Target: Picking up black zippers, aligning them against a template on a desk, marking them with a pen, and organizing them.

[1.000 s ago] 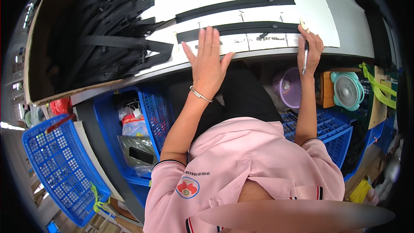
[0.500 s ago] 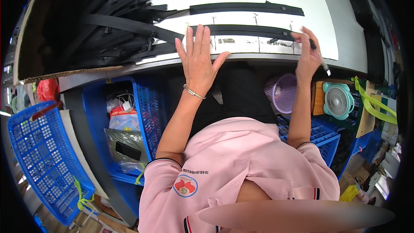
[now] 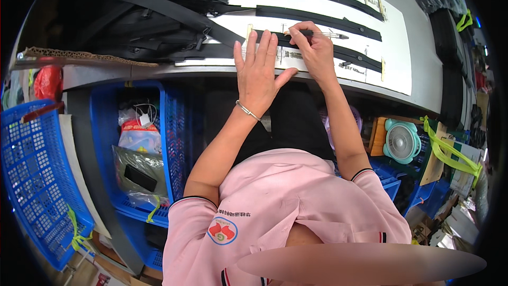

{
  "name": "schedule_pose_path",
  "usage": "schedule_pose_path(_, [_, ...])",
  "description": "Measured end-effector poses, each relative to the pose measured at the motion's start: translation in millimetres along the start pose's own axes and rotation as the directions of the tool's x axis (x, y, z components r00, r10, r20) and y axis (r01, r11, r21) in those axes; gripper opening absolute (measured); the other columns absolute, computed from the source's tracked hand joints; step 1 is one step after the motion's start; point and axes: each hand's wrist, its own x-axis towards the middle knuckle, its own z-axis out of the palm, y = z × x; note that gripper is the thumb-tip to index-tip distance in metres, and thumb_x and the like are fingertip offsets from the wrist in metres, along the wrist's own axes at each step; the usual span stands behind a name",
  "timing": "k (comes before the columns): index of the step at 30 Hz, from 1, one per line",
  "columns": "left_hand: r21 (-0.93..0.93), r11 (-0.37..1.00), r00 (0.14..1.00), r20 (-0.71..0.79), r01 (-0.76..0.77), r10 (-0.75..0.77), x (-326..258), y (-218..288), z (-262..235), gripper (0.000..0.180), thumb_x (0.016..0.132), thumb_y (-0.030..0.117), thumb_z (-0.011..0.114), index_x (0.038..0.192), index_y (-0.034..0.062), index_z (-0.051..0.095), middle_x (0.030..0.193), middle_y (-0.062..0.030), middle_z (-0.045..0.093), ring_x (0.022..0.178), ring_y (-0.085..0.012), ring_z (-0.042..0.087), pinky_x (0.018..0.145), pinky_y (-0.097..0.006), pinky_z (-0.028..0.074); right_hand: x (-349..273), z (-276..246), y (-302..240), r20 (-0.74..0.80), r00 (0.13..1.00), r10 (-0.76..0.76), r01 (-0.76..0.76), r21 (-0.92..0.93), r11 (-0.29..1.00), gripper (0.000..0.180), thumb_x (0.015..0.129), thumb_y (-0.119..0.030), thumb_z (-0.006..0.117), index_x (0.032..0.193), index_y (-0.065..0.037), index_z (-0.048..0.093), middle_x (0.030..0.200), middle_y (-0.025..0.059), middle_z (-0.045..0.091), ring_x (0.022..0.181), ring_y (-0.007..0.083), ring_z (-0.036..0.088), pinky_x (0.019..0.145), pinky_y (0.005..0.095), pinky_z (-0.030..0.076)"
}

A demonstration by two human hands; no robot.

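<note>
My left hand [image 3: 259, 66] lies flat with fingers spread, its fingertips pressing the left end of a long black strip [image 3: 346, 54] that looks like zipper tape. That strip rests along the near side of a white marked board [image 3: 397, 71]. Between the thumb and fingers of my right hand [image 3: 316, 53] is a slim pen [image 3: 330, 35] with a clear barrel. Its left end meets the strip just right of my left fingertips; the exact contact is hard to see. Two more black strips [image 3: 323, 19] lie farther back on the board, roughly parallel.
A heap of black strips [image 3: 153, 26] covers the table's left, with a cardboard edge [image 3: 90, 55] in front. Below stand blue baskets [image 3: 166, 148], one with bags and a phone [image 3: 140, 178]. A small green fan [image 3: 402, 141] and purple basket [image 3: 353, 118] are at right.
My right hand has swung left with the pen, from the strip's right end to beside my left hand. My left hand stays flat on the strip. The whole view has shifted and turned slightly.
</note>
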Motion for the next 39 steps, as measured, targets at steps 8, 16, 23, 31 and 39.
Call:
schedule_pose_path(8, [-0.033,0.999,1.000,-0.018,0.014,-0.014,-3,-2,3,0.083,0.078,0.047,0.081,0.144,0.0057,0.054,0.149,-0.0087,0.052,0.143,-0.0326,0.041,0.119,-0.058,0.019,-1,1,-5,0.042,0.999,-0.033,0.040,-0.166,0.985,0.015,0.100,-0.017,0.067,0.102,-0.003,0.069,0.078,0.0023,0.069,0.074,0.0058,0.063,0.068,0.0217,0.049])
schedule_pose_path(16, [-0.023,1.000,1.000,-0.013,0.016,-0.016,-2,-1,2,0.083,0.078,0.047,0.081,0.144,0.0057,0.054,0.149,-0.0085,0.052,0.144,-0.0320,0.040,0.119,-0.058,0.019,-4,1,3,0.010,0.998,-0.057,0.057,-0.092,0.994,0.017,0.098,-0.015,0.067,0.096,0.002,0.069,0.079,0.0016,0.069,0.068,0.0063,0.062,0.062,0.0226,0.047])
schedule_pose_path(23, [-0.024,1.000,1.000,-0.021,0.020,-0.021,-2,-1,3,0.081,0.077,0.047,0.081,0.141,0.0046,0.056,0.147,-0.0089,0.054,0.143,-0.0319,0.042,0.119,-0.057,0.020,-5,-3,3,0.110,0.990,-0.085,0.092,-0.067,0.993,0.022,0.096,-0.012,0.067,0.085,0.006,0.070,0.082,0.0014,0.070,0.060,0.0077,0.059,0.056,0.0256,0.045])
schedule_pose_path(31, [0.005,1.000,0.999,-0.029,-0.019,0.019,0,0,2,0.083,0.075,0.047,0.082,0.140,0.0020,0.056,0.147,-0.0108,0.053,0.142,-0.0341,0.042,0.118,-0.059,0.023,-4,-5,6,0.114,0.988,-0.104,0.108,-0.022,0.994,0.026,0.096,-0.014,0.068,0.081,0.007,0.070,0.082,0.0010,0.070,0.059,0.0076,0.058,0.055,0.0248,0.044])
schedule_pose_path(39, [0.055,0.998,1.000,-0.016,-0.021,0.022,-1,0,2,0.081,0.080,0.053,0.077,0.140,0.0018,0.055,0.146,-0.0112,0.054,0.142,-0.0346,0.042,0.118,-0.058,0.023,-20,-55,0,-0.227,0.972,-0.068,0.075,0.023,0.997,0.012,0.097,-0.013,0.065,0.092,-0.002,0.069,0.068,-0.0014,0.062,0.060,0.0024,0.051,0.054,0.0202,0.039])
